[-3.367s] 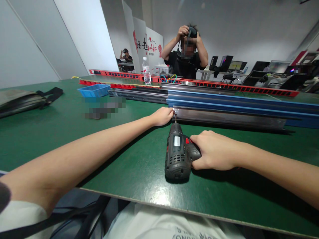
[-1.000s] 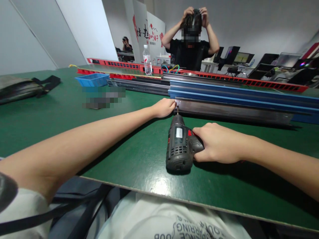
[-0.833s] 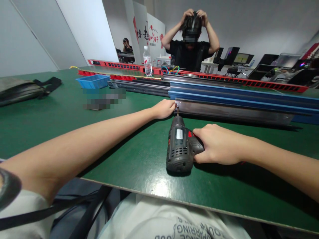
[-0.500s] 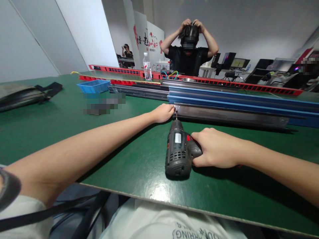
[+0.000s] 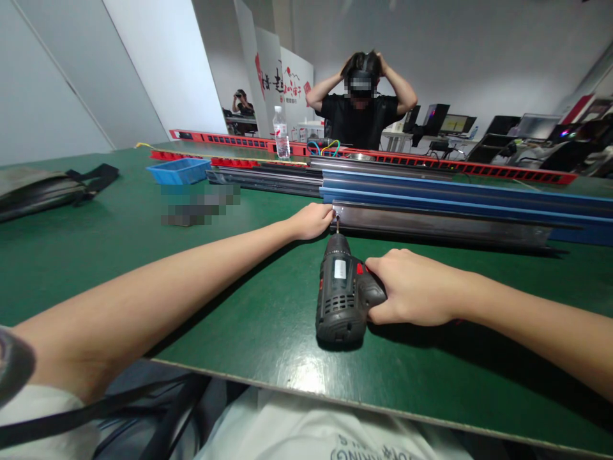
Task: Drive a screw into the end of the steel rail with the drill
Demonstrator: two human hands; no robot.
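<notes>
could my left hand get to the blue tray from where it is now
Probably yes. The left hand rests at the end of the metal rail, and the blue tray sits farther back and to its left, with only bare green table between. It may take a lean forward.

Matt plastic drill (image 5: 341, 294), glossy metal rail (image 5: 440, 225)

Our arms are bare from shoulder to fingertips, with no watch, ring or glove on the left hand (image 5: 313, 220) or the right hand (image 5: 412, 287). We wear a white T-shirt (image 5: 292, 434) with dark printed lettering across the front, a short white sleeve (image 5: 43, 425), and a black strap (image 5: 96, 421) crossing it.
</notes>
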